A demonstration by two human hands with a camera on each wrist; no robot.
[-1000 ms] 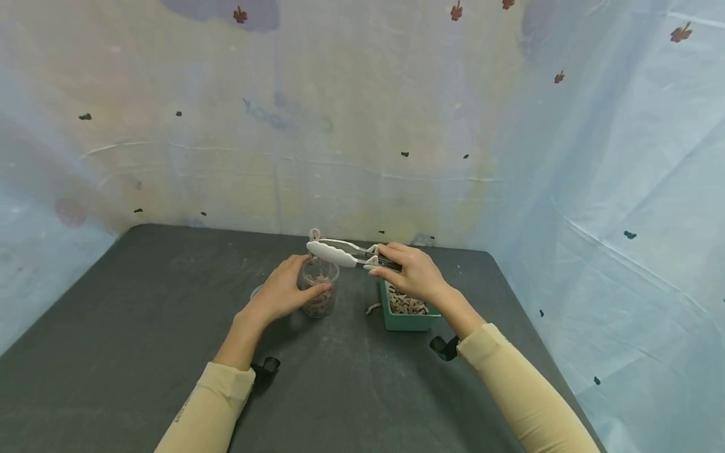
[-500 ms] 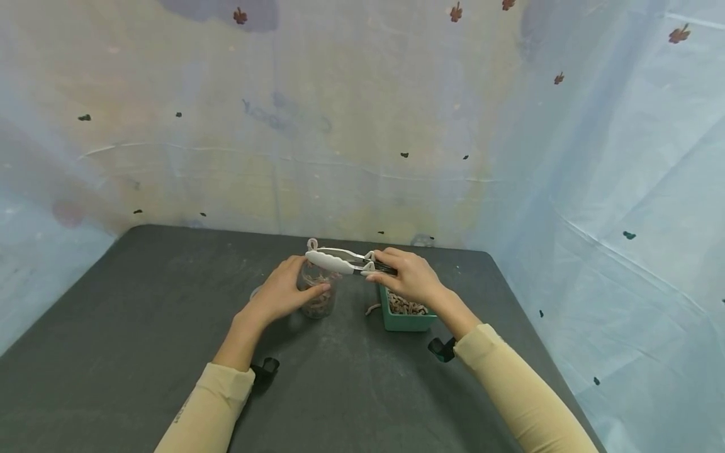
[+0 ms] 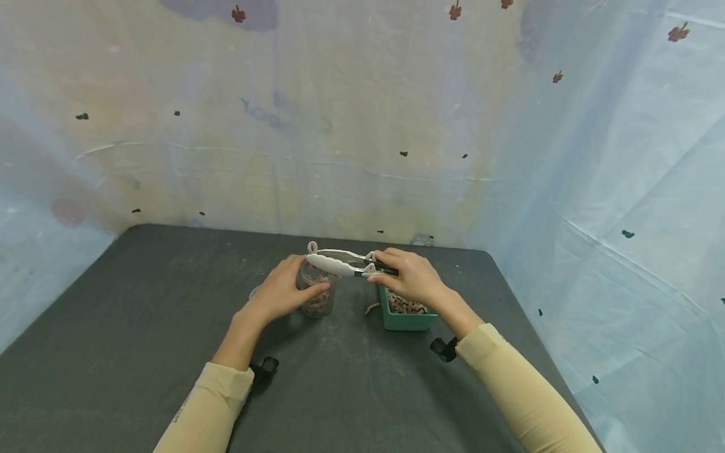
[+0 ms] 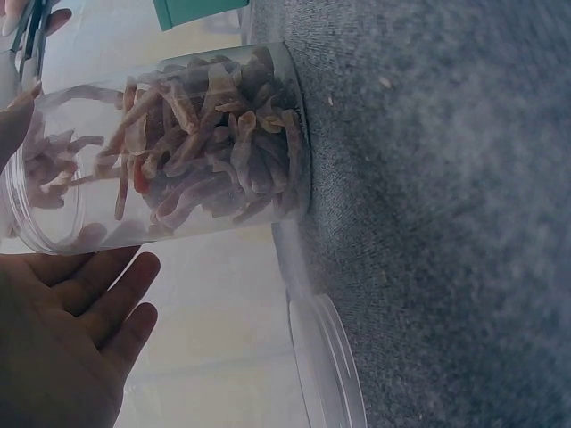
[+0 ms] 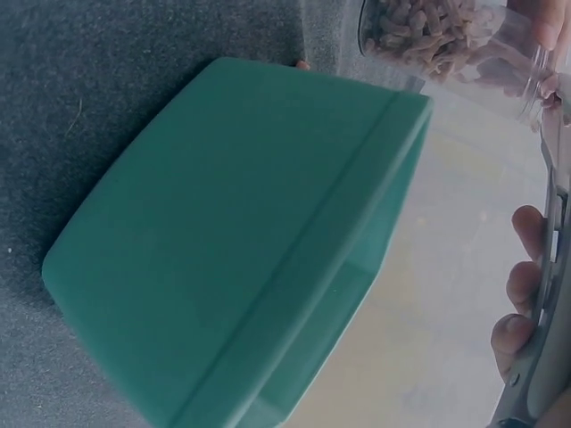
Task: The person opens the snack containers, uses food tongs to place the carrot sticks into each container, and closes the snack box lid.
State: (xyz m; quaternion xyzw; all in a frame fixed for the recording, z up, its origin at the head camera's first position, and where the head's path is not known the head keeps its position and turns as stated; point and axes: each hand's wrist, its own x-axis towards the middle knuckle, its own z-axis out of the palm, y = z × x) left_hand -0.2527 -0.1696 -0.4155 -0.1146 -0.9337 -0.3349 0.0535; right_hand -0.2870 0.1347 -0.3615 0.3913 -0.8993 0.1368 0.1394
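Observation:
My left hand [image 3: 277, 292] holds a clear plastic jar [image 3: 318, 306] near its open mouth, thumb on one side and fingers on the other. Brownish dried strips [image 4: 210, 134] fill much of the jar, as the left wrist view shows. My right hand [image 3: 413, 274] grips a pair of tongs [image 3: 330, 263] with white scalloped tips and dark handles. The tongs lie across the jar's mouth, their tips at its far rim. A looped pale strip [image 3: 312, 247] sticks up at the tips, and further strips hang inside the jar's neck.
A green plastic tub [image 3: 408, 323] with more strips stands right of the jar, beneath my right hand. One loose strip [image 3: 372, 308] lies beside the tub. A clear round lid [image 4: 326, 366] rests on the dark table left of the jar. Plastic sheeting [image 3: 351, 126] hangs behind the table.
My right hand has brought the tongs slightly down to the jar's mouth, and the looped strip has come lower with them. My left hand and the jar have stayed in place.

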